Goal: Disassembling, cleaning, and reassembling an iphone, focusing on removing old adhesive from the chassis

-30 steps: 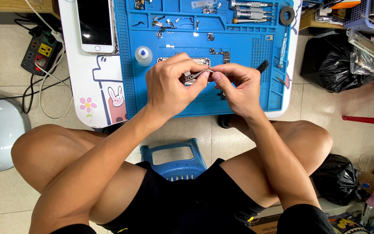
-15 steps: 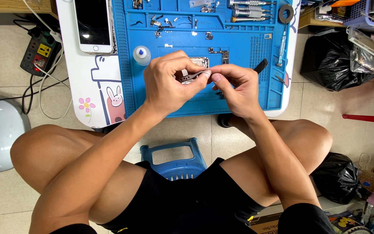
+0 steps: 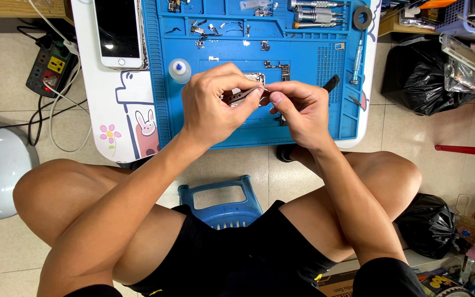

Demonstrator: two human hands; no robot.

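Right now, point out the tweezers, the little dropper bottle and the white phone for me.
tweezers (image 3: 241, 95): head view, on the metal shaft between the two hands.
dropper bottle (image 3: 180, 70): head view, on its round body around the blue cap.
white phone (image 3: 117, 28): head view, on the dark screen.

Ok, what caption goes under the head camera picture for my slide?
Left hand holds tweezers that the right hand pinches at the tip, above a blue mat beside a phone.

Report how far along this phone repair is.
Done: the phone lies set aside, and small screws and parts are spread over the blue mat. In hand: the left hand grips tweezers, the right hand pinching at their tip. Left: the loose parts are not back in the phone.
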